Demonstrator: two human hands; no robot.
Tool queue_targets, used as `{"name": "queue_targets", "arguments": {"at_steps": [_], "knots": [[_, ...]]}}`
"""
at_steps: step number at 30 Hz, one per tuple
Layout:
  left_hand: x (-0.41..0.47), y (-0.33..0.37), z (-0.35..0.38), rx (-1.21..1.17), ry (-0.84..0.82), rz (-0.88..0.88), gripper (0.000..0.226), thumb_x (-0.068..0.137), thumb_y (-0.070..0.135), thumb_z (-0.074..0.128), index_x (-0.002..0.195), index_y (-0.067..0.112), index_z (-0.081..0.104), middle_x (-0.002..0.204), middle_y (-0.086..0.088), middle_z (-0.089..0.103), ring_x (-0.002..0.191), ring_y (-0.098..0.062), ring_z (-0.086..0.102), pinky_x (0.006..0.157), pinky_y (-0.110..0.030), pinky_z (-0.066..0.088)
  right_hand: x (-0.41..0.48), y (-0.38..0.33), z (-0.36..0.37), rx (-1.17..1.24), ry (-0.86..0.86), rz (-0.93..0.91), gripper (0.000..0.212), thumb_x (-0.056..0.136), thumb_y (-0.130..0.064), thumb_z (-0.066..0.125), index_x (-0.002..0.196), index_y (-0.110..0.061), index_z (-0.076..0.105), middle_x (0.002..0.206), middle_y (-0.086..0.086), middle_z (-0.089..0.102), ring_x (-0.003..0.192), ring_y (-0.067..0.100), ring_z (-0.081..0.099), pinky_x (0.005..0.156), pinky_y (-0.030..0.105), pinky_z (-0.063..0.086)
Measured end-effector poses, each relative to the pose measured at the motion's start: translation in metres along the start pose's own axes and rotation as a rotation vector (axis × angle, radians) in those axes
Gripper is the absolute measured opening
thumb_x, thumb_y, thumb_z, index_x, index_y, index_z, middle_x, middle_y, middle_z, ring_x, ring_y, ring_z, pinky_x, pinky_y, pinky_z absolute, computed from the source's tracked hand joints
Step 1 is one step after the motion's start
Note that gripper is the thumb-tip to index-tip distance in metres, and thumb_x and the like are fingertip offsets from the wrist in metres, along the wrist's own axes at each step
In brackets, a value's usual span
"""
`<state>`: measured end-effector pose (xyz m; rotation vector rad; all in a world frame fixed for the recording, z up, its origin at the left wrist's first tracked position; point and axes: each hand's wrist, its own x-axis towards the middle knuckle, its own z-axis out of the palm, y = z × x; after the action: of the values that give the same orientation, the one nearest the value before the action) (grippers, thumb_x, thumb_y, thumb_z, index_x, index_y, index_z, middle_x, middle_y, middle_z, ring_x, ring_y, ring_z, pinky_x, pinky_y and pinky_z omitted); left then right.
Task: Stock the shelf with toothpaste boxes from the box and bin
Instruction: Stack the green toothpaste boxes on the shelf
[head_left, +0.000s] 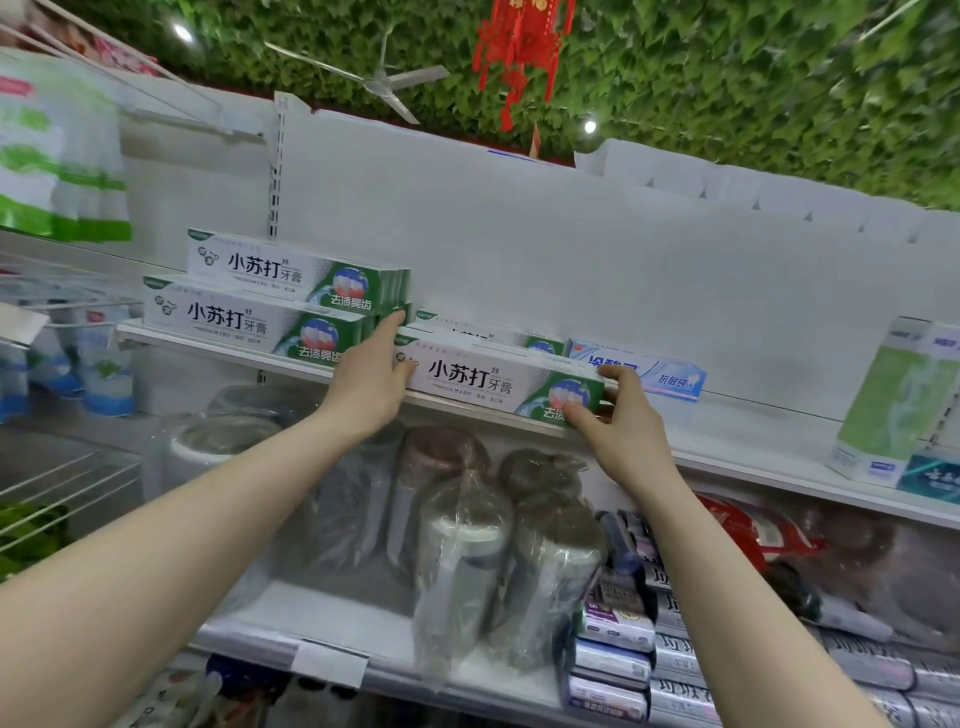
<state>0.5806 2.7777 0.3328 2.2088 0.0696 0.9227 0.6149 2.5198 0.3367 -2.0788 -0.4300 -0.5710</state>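
L hand & R hand each grip one end of a toothpaste box at the front edge of the white shelf. A two-high stack of the same boxes sits just left, a blue box just right. Plastic-wrapped rolls on the level below; leafy ceiling w/ fan overhead.

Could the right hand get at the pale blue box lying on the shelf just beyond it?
Probably yes, once freed: the pale blue box lies right beside the right hand with nothing between them, but that hand now grips the end of the white-and-green toothpaste box.
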Motion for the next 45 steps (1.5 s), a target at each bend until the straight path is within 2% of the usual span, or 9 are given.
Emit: {"name": "queue_targets", "arguments": {"at_steps": [4,8,15,20,24,35,40,42,45], "knots": [[0.006,-0.004,0.004,0.066,-0.022,0.011,0.059,0.098,0.011,0.05,0.15,0.018,0.025,0.121,-0.015,0.061,0.108,-0.034,0.057,0.092,-0.041,0.046,0.01,-0.001,0.005,-0.058,-0.032,0.025,0.06,0.09,-0.035,0.068,0.14,-0.019,0.039,0.11,-0.005,0.053,0.093,0.016,0.057,0.08,0.026,0.04],[0.017,-0.007,0.009,0.155,-0.053,0.004,0.067,0.096,0.0,0.046,0.153,0.02,0.018,0.112,-0.011,0.062,0.104,-0.031,0.058,0.082,-0.037,0.044,0.023,0.0,0.011,-0.087,-0.032,0.073,0.06,0.091,-0.034,0.068,0.14,-0.017,0.038,0.113,0.002,0.059,0.097,0.018,0.057,0.081,0.026,0.039],[0.04,-0.008,0.018,0.24,-0.147,0.009,0.072,0.093,-0.006,0.042,0.154,0.016,0.011,0.126,-0.015,0.057,0.107,-0.029,0.056,0.09,-0.039,0.045,0.049,0.003,0.022,-0.113,-0.028,0.179,0.064,0.091,-0.031,0.069,0.141,-0.014,0.033,0.13,0.01,0.06,0.111,0.025,0.059,0.089,0.032,0.044],[0.057,-0.013,0.031,0.45,-0.089,0.145,0.062,0.086,-0.011,0.045,0.145,0.007,0.035,0.15,-0.017,0.033,0.128,-0.036,0.044,0.103,-0.041,0.04,0.065,0.006,0.031,-0.254,0.043,0.154,0.06,0.087,-0.03,0.072,0.132,-0.008,0.038,0.114,0.009,0.059,0.108,0.031,0.056,0.082,0.033,0.039],[0.069,-0.014,0.036,0.559,-0.019,0.306,0.05,0.081,-0.011,0.054,0.127,0.009,0.054,0.136,-0.008,0.05,0.125,-0.029,0.043,0.1,-0.035,0.04,0.077,0.013,0.044,-0.362,0.13,0.06,0.049,0.086,-0.029,0.073,0.12,-0.009,0.045,0.12,0.012,0.049,0.103,0.031,0.054,0.078,0.029,0.033],[0.093,-0.017,0.044,0.609,-0.05,0.29,0.04,0.086,-0.006,0.053,0.122,0.009,0.059,0.122,-0.006,0.059,0.109,-0.026,0.057,0.088,-0.037,0.051,0.1,0.01,0.056,-0.472,0.08,0.043,0.045,0.089,-0.025,0.069,0.12,-0.008,0.042,0.116,0.016,0.05,0.099,0.035,0.052,0.073,0.032,0.032],[0.094,-0.018,0.046,0.573,-0.055,0.265,0.029,0.089,-0.005,0.05,0.112,0.007,0.06,0.117,-0.008,0.059,0.103,-0.028,0.059,0.084,-0.036,0.052,0.095,0.007,0.063,-0.538,0.117,0.031,0.04,0.094,-0.023,0.062,0.123,-0.008,0.039,0.117,0.018,0.048,0.084,0.027,0.039,0.07,0.032,0.029],[0.09,-0.014,0.047,0.544,-0.072,0.242,0.03,0.091,-0.004,0.047,0.119,0.004,0.056,0.124,-0.011,0.055,0.112,-0.027,0.054,0.089,-0.035,0.046,0.092,0.007,0.065,-0.545,0.103,0.039,0.041,0.096,-0.023,0.058,0.128,-0.009,0.038,0.119,0.018,0.048,0.083,0.029,0.042,0.07,0.032,0.03],[0.081,-0.009,0.047,0.483,-0.062,0.275,0.057,0.089,-0.008,0.046,0.144,-0.002,0.032,0.149,-0.014,0.035,0.139,-0.026,0.031,0.112,-0.033,0.028,0.084,0.005,0.062,-0.557,0.087,0.056,0.047,0.097,-0.021,0.055,0.139,-0.01,0.036,0.127,0.019,0.045,0.097,0.037,0.053,0.073,0.032,0.031]]}}
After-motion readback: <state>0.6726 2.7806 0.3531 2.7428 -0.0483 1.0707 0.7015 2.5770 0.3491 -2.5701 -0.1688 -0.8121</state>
